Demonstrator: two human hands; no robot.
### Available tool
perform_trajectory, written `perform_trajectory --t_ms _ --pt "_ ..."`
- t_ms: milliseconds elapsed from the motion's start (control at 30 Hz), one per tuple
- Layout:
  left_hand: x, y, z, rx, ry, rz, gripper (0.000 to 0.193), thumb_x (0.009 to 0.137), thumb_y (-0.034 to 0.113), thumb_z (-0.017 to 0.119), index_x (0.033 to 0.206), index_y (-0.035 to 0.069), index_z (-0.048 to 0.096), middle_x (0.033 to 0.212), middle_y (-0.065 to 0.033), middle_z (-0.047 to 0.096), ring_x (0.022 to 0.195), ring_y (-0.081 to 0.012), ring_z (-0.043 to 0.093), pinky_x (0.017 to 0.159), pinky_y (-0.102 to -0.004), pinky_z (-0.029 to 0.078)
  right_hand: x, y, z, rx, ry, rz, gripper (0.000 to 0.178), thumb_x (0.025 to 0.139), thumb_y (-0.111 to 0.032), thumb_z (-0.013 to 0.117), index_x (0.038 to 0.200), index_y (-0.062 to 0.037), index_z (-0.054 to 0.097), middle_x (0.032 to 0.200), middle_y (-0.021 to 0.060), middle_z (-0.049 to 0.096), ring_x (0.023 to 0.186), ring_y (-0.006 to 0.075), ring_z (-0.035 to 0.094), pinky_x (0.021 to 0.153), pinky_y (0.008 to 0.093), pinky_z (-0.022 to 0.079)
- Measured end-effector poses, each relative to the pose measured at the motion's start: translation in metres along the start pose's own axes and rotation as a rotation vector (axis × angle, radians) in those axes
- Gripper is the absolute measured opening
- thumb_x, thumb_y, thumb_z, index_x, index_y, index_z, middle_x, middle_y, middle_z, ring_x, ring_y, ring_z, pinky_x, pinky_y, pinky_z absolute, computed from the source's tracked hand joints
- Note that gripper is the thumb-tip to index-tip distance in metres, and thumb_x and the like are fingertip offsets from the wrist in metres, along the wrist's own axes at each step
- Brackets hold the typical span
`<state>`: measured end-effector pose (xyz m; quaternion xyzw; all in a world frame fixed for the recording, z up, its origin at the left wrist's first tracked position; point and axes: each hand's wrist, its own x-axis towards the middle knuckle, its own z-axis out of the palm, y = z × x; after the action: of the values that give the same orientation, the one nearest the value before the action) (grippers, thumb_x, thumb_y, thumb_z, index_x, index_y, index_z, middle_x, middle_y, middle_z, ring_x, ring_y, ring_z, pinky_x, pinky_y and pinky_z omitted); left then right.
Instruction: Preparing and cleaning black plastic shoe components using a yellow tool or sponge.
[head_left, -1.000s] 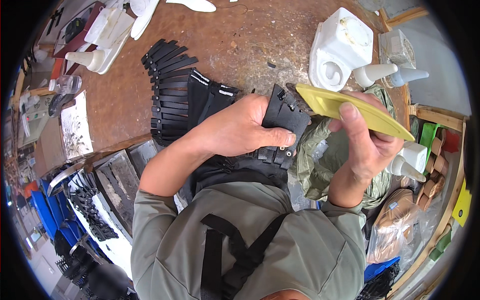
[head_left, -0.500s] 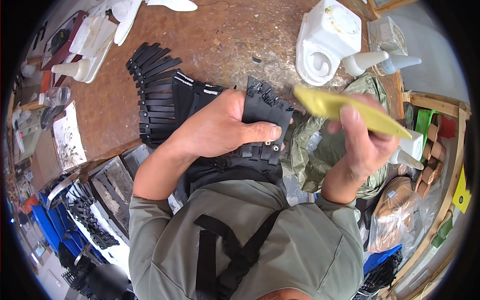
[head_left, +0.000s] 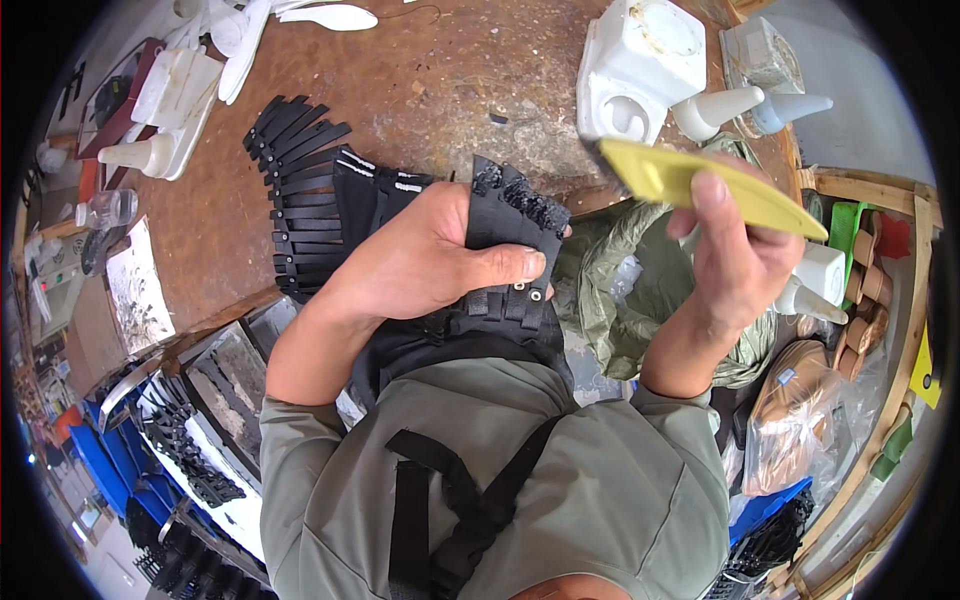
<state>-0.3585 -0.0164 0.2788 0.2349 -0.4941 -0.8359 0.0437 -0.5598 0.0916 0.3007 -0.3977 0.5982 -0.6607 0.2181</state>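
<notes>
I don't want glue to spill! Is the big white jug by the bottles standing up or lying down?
Lying down. The white jug rests on its side on the brown table, its round opening facing outward.

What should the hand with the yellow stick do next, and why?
Probably bring the yellow spatula down to the rough top edge of the black strap bundle. The right hand holds the spatula raised and apart from the bundle, while the left hand grips the bundle at the edge of the wooden table.
</notes>
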Motion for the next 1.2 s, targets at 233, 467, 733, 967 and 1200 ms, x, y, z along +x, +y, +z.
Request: perform_trajectory --t_ms 233,467,733,967,1200 --pt "-0.003 -0.005 -0.003 0.052 -0.053 0.061 0.027 0.083 0.004 0.065 0.107 -0.008 0.059 0.087 -0.0104 0.067 0.08 -0.0157 0.065 0.074 -0.0276 0.052 0.009 -0.001 0.026 -0.125 -0.256 -0.267 0.018 0.072 0.004 0.069 0.09 0.0056 0.067 0.077 0.0147 0.067 0.065 0.0187 0.064 0.055 0.025 0.05" --pt "-0.003 -0.002 -0.003 0.107 -0.041 0.041 0.029 0.083 0.004 0.066 0.108 -0.008 0.058 0.088 -0.0097 0.067 0.08 -0.016 0.066 0.073 -0.028 0.053 0.015 -0.002 0.034 -0.275 -0.342 -0.507 0.012 0.075 0.005 0.066 0.087 0.0047 0.067 0.079 0.0145 0.068 0.065 0.0192 0.065 0.054 0.0273 0.05" --pt "-0.002 -0.004 -0.003 0.081 -0.031 0.042 0.027 0.083 0.005 0.066 0.106 -0.007 0.06 0.087 -0.0098 0.067 0.077 -0.0146 0.065 0.072 -0.0269 0.052 -0.006 -0.003 0.009 -0.233 -0.325 -0.461 0.014 0.074 0.002 0.068 0.087 0.0071 0.067 0.075 0.0161 0.066 0.063 0.0207 0.063 0.056 0.028 0.05" --pt "-0.008 0.001 0.002 0.072 -0.009 0.089 0.018 0.084 0.009 0.066 0.096 -0.004 0.062 0.083 -0.0072 0.067 0.075 -0.012 0.063 0.07 -0.0261 0.05 0.035 0.041 -0.009 -0.577 0.023 0.087 0.022 0.083 -0.016 0.066 0.094 0.0022 0.066 0.076 0.0123 0.067 0.066 0.0192 0.064 0.063 0.0293 0.048" --pt "-0.014 -0.004 0.002 0.105 0.03 0.164 0.011 0.086 0.009 0.062 0.091 -0.001 0.062 0.081 -0.0046 0.065 0.076 -0.0113 0.062 0.07 -0.0269 0.05 0.04 0.068 -0.014 -1.149 0.096 -0.076 0.046 0.076 -0.028 0.073 0.1 0.0077 0.056 0.089 0.0244 0.061 0.084 0.0414 0.059 0.074 0.0436 0.046"
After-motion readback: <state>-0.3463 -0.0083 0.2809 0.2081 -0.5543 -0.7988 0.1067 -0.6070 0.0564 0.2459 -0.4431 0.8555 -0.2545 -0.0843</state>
